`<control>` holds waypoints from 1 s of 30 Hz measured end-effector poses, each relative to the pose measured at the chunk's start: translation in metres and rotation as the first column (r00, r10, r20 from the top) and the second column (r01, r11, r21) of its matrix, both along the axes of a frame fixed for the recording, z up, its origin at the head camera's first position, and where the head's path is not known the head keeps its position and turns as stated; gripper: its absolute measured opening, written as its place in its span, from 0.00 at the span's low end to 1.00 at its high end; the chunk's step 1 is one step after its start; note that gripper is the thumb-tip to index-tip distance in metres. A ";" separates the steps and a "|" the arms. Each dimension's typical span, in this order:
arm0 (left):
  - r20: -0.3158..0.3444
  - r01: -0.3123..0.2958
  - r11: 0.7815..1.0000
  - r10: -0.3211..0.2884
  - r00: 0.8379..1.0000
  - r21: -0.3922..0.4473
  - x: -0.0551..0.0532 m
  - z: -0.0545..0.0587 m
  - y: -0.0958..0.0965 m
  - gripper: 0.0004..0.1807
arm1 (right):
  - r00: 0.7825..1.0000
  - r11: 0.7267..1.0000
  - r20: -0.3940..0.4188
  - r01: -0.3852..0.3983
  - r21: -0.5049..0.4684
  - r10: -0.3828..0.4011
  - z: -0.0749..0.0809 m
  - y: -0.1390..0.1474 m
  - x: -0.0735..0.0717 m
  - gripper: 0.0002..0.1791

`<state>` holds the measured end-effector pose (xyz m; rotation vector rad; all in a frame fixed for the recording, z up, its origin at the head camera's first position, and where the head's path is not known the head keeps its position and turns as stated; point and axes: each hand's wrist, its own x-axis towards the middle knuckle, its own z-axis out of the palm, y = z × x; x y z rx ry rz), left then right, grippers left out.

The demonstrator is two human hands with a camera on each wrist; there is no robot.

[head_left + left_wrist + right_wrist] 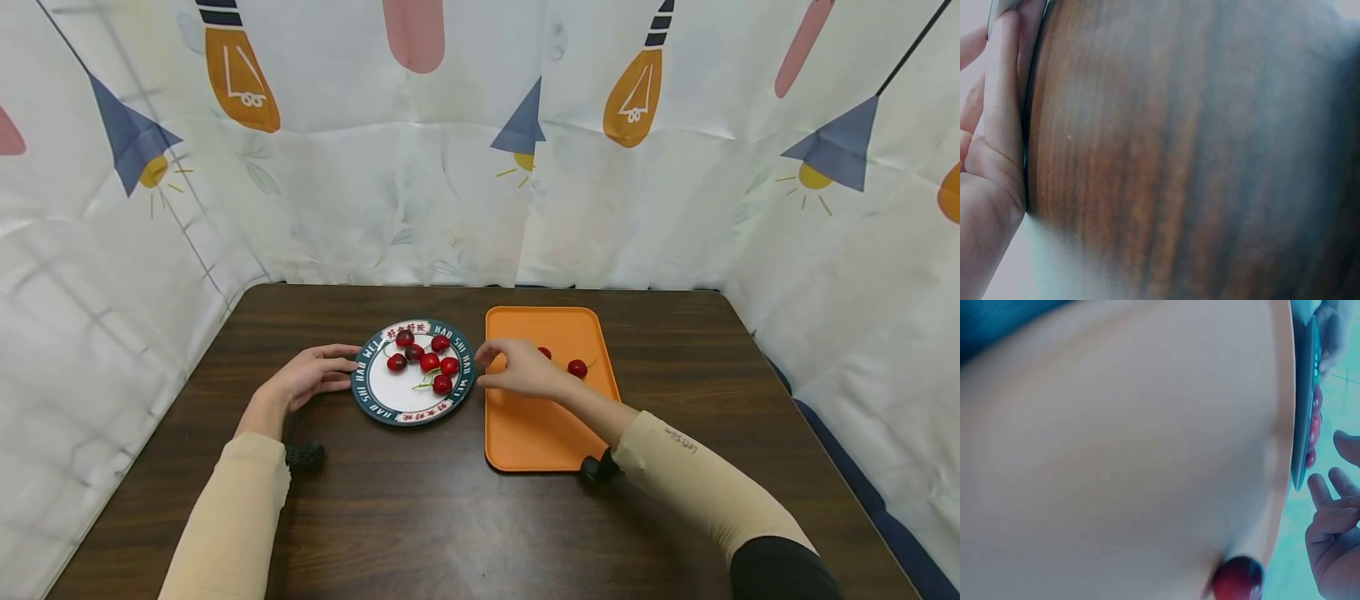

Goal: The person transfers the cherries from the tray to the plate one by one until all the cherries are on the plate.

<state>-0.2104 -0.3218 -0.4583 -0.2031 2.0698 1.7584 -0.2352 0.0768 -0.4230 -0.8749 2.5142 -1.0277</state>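
Note:
A round plate (390, 398) with a dark green lettered rim holds several red cherries (429, 362), some with green stems. At its left rim rests my left hand (313, 375), fingers fairly straight against the edge. My right hand (517, 365) hovers over the left side of an orange tray (551, 433), fingertips close to the plate's right rim. Thumb and fingers (1319, 490) stand apart there, with nothing between them. On the tray lie two visible cherries; one (577, 368) is in full sight, while the other (544, 352) is partly hidden behind my right hand.
Plate and tray stand side by side on a dark wooden table (420, 517). A white printed curtain (337, 200) encloses its back and sides. Black wrist-worn devices (304, 456) sit by both forearms, low over the table.

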 end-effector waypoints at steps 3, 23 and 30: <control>0.000 -0.003 1.000 0.003 1.000 0.002 0.000 0.000 0.001 0.34 | 0.999 1.000 -0.033 0.007 -0.008 -0.007 0.001 0.011 -0.001 0.19; -0.007 0.000 1.000 0.000 1.000 0.001 0.000 -0.001 0.002 0.34 | 0.989 0.982 0.041 0.143 -0.124 -0.139 -0.002 0.087 0.004 0.17; -0.002 0.004 1.000 -0.004 1.000 0.004 -0.001 -0.001 0.001 0.34 | 0.975 0.969 0.011 0.221 -0.106 -0.222 -0.007 0.111 0.003 0.20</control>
